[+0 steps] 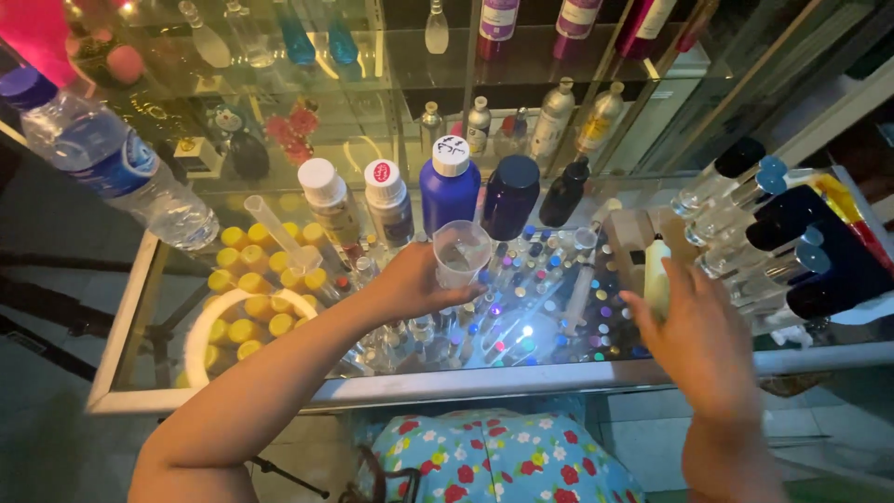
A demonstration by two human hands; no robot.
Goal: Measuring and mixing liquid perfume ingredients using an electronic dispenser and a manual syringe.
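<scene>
Head view, read left to right. A water bottle (112, 163) lies tilted at the far left of the glass counter (121, 326), beside a cluster of yellow caps (244, 279) and a white ring (200, 335). Behind them a clear tube (270, 224) leans, and a row of bottles stands upright: two white-capped ones (358, 200), a blue bottle (449, 182) and a dark bottle (510, 196). At centre the left hand (410, 284) holds a clear cup (461, 251) off the counter, fingers wrapped round its lower wall; the cup appears empty or nearly so, so little seems done with it as yet. Below it lie many small vials (521, 298) with coloured caps. The right hand (698, 335) rests with fingers closed about a small pale bottle (656, 275), upright on the counter; whether its cap is on cannot be told. At the far right, clear dark-capped bottles (745, 200) lie stacked on their sides. The counter is a glass display case with a white frame; mirrored shelves of more bottles rise behind, and a floral cloth (503, 461) shows below the near edge. The light is dim.
</scene>
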